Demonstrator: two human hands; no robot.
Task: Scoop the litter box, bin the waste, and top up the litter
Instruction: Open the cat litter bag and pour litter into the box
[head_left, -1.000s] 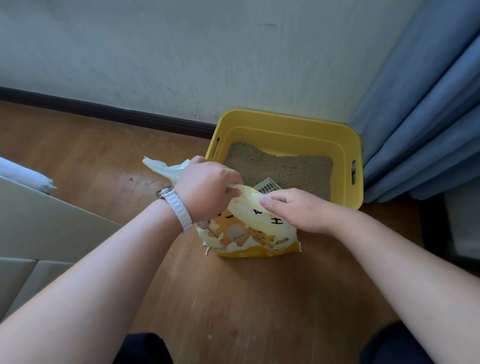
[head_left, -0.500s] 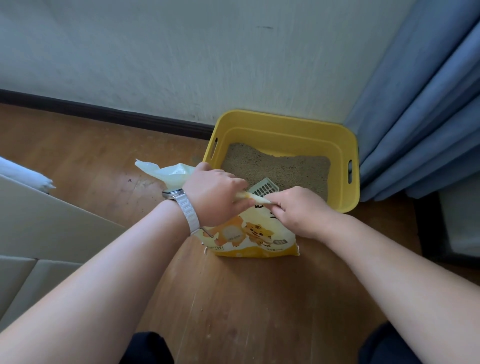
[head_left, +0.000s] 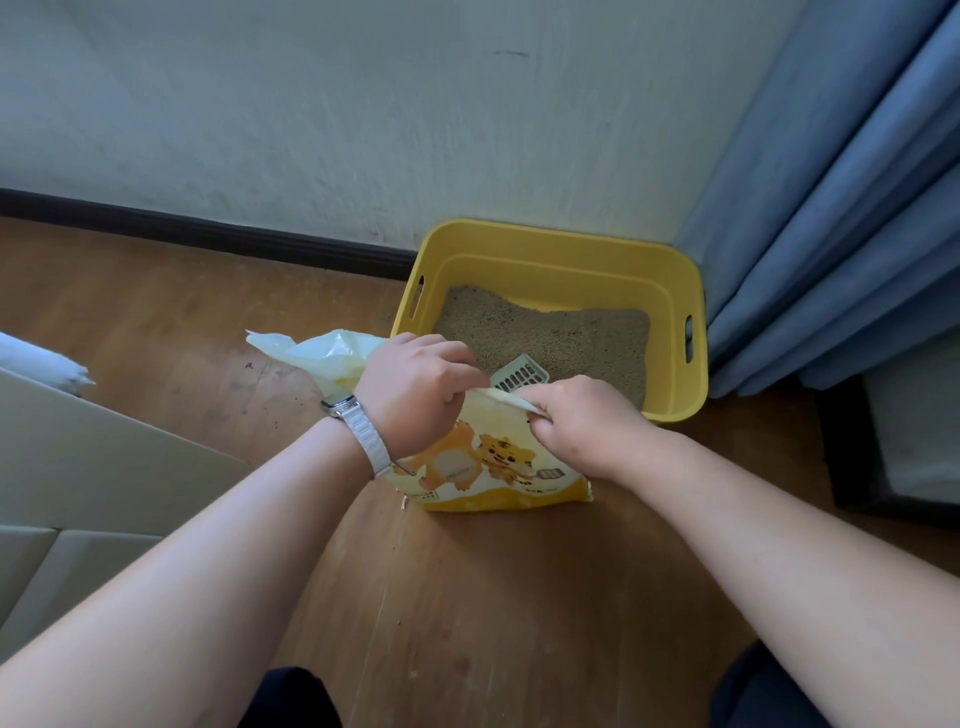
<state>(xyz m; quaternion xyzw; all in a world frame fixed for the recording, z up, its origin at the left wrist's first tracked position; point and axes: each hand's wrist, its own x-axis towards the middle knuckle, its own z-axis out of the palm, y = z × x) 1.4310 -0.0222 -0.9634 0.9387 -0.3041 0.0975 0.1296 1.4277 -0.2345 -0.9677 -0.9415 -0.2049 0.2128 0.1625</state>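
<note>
1. The left hand (head_left: 415, 395) and right hand (head_left: 582, 426) are clamped, close together, on the top edge of a yellow plastic litter bag printed with cartoon cats (head_left: 483, 467).
2. The bag is stood upright on the wooden floor (head_left: 467, 597), just in front of the yellow plastic litter box (head_left: 550, 244).
3. Grey-brown litter (head_left: 561, 338) and a pale slotted scoop (head_left: 519, 374) are held in the box.
4. A blue curtain (head_left: 831, 208) is hung just right of the box.

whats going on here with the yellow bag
A person's left hand and right hand both pinch the top edge of a yellow cat litter bag standing on the wood floor in front of the yellow litter box. The box holds litter, with a pale slotted scoop lying in it. Nothing is being poured yet; the bag stands upright.
</note>
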